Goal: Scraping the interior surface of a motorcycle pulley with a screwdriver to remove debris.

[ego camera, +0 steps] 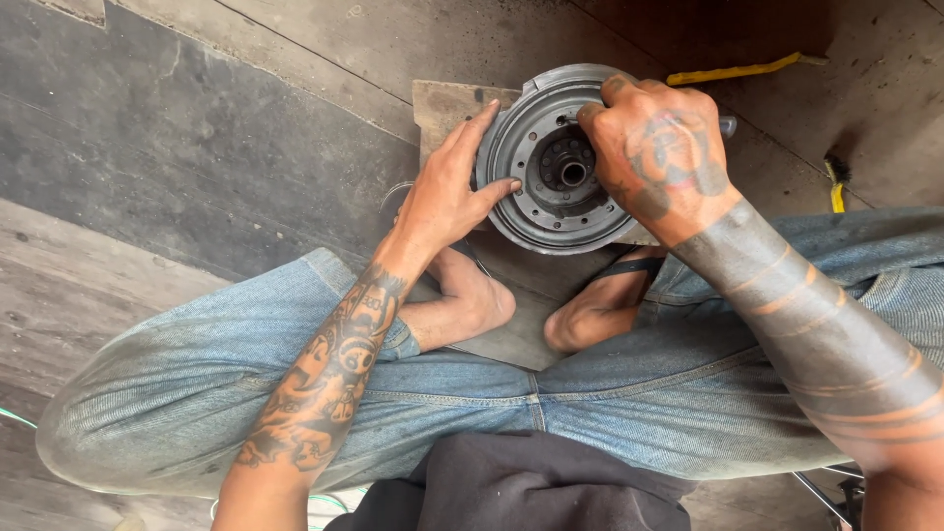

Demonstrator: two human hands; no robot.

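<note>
Left hand [447, 197] steadies the round metal hub [551, 162] with spread fingers; right hand [659, 147] grips its far rim, likely seating it; next needs firm, even pressure

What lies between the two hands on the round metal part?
In the head view, the round metal part's dark central hub lies between the left hand and right hand.
</note>
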